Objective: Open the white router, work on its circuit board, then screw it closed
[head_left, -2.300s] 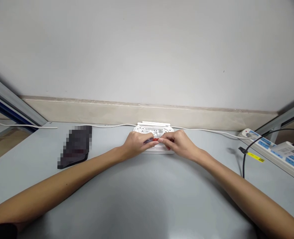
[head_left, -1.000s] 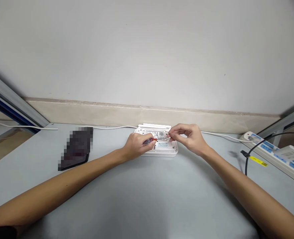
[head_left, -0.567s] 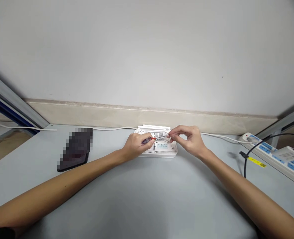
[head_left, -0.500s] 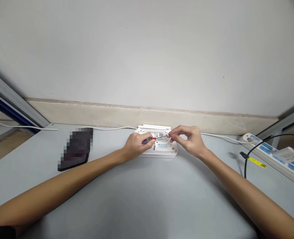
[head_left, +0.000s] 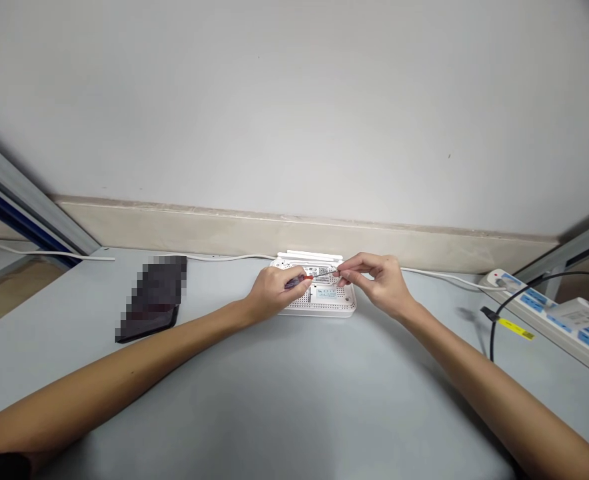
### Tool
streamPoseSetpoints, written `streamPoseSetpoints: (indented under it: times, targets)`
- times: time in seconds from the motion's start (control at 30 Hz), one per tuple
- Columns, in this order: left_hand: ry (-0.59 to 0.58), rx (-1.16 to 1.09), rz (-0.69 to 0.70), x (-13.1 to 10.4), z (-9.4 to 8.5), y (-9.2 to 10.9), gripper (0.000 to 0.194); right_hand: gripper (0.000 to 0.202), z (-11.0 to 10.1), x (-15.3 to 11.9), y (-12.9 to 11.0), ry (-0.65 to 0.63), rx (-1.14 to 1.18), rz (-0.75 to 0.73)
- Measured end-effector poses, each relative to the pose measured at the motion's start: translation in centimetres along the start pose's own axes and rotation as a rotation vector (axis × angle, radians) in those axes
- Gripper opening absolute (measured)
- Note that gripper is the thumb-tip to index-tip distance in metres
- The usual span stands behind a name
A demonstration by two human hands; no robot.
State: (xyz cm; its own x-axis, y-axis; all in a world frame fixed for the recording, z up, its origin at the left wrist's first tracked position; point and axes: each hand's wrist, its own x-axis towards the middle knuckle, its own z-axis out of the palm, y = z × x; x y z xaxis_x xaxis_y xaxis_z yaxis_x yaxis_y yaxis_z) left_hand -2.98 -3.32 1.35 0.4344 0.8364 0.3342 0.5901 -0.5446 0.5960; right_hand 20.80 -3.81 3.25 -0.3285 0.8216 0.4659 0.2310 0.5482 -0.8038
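With our left hand [head_left: 269, 291] we are holding a screwdriver [head_left: 308, 277], the fingers curling closed around its dark handle and red collar. We are pointing its thin shaft to the right, across a white router [head_left: 324, 308]. At the shaft's tip we are bringing together the thumb and forefinger of our right hand [head_left: 380, 283]; whether they are gripping the tip or some small piece, we cannot tell. The router is lying between and below our hands, its labelled, perforated side facing up, near the wall [head_left: 294, 120] at the back of a grey table [head_left: 254, 400]. A pixelated dark object [head_left: 154, 297] is lying to the left. On the right, a power strip [head_left: 532, 300] with blue sockets is sitting near the table's edge, and a black cable [head_left: 492, 340] with a yellow tag [head_left: 516, 328] is curving beside it. A white cable [head_left: 224, 258] is running along the wall.
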Motion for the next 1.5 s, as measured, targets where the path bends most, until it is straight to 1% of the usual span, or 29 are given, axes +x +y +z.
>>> streamPoseSetpoints:
  times: [0.1, 0.37, 0.5, 0.63, 0.77, 1.03, 1.13, 1.23, 1.33, 1.5]
  targets:
    - [-0.004, 0.002, 0.0, 0.0, 0.0, 0.0, 0.034, 0.006, 0.2, -0.1, 0.2, 0.016, 0.035, 0.04]
    - [-0.014, 0.008, -0.018, 0.0, 0.0, 0.0, 0.034, 0.006, 1.3, -0.4, 0.2, 0.107, 0.023, 0.079]
    - [-0.015, 0.02, -0.027, 0.0, 0.0, 0.0, 0.034, 0.005, 1.4, -0.4, 0.0, 0.105, -0.016, 0.096]
    - [-0.007, 0.014, -0.048, 0.0, 0.0, 0.1, 0.035, 0.006, 1.5, -0.3, 0.1, 0.065, -0.039, 0.112]
    - [-0.018, -0.003, -0.061, 0.0, -0.2, 0.4, 0.033, 0.007, 1.5, -0.1, 0.2, 0.044, -0.073, 0.092]
    - [-0.023, -0.018, -0.05, 0.0, -0.4, 0.7, 0.033, 0.012, 1.3, -0.2, 0.3, 0.024, -0.324, 0.001]
    - [-0.026, -0.025, -0.055, 0.0, -0.3, 0.6, 0.033, 0.013, 1.3, -0.2, 0.4, 0.03, -0.369, -0.018]
    - [-0.034, -0.03, -0.07, 0.1, -0.4, 0.7, 0.033, 0.014, 1.4, -0.2, 0.3, 0.062, -0.361, -0.026]
    - [-0.041, -0.038, -0.082, 0.1, -0.4, 0.7, 0.034, 0.012, 1.4, -0.1, 0.1, 0.083, -0.292, -0.018]
    - [-0.045, -0.038, -0.073, 0.1, -0.5, 0.6, 0.034, 0.011, 1.0, 0.0, -0.3, 0.069, -0.176, 0.028]
